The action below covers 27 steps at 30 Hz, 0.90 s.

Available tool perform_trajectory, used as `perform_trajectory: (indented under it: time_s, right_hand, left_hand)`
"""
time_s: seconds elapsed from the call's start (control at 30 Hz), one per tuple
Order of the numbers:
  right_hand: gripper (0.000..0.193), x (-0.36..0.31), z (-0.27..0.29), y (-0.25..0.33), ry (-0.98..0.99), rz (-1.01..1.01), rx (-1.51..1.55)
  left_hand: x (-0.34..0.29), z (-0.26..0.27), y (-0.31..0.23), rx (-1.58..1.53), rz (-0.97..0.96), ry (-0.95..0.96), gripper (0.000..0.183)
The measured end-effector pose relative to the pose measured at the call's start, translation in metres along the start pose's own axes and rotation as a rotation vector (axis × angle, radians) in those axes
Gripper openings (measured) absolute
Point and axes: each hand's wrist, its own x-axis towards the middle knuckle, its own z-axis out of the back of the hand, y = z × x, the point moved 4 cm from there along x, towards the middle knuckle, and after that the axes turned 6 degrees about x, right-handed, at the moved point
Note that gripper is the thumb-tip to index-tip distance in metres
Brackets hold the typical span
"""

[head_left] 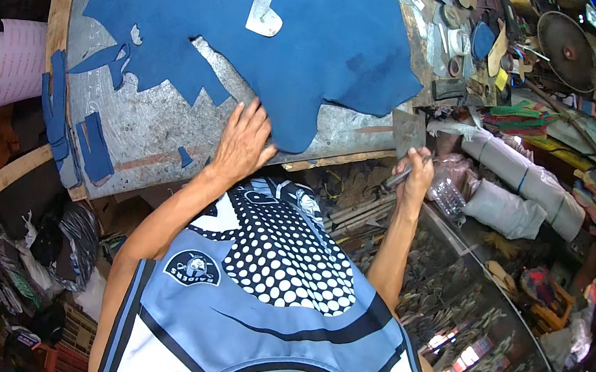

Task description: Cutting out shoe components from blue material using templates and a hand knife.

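My left hand: loosely spread, laid at the near edge of the blue sheet | my right hand: closed round a grey tool | sheet: flat on the table

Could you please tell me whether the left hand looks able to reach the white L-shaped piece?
Probably yes: the left hand rests at the edge of the blue sheet, and nothing stands between it and the white L-shaped piece lying uncovered.
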Motion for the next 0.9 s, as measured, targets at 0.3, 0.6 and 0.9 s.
perform_trajectory:
  time_s: [0.3, 0.6, 0.9]
  right_hand:
    - [0.016, -0.062, 0.013, -0.03, -0.173, -0.1, 0.239]
    - [0.022, -0.085, 0.03, 0.0, -0.391, 0.036, 0.26]
    - [0.043, -0.016, -0.04, 0.0, -0.085, -0.078, 0.167]
  left_hand:
    - [0.079, -0.043, -0.014, -0.654, 0.131, 0.312, 0.057]
    - [0.006, -0.055, -0.149, -0.634, -0.775, 0.276, 0.045]
    - [0.144, 0.016, 0.082, 0.281, -0.283, -0.051, 0.066]
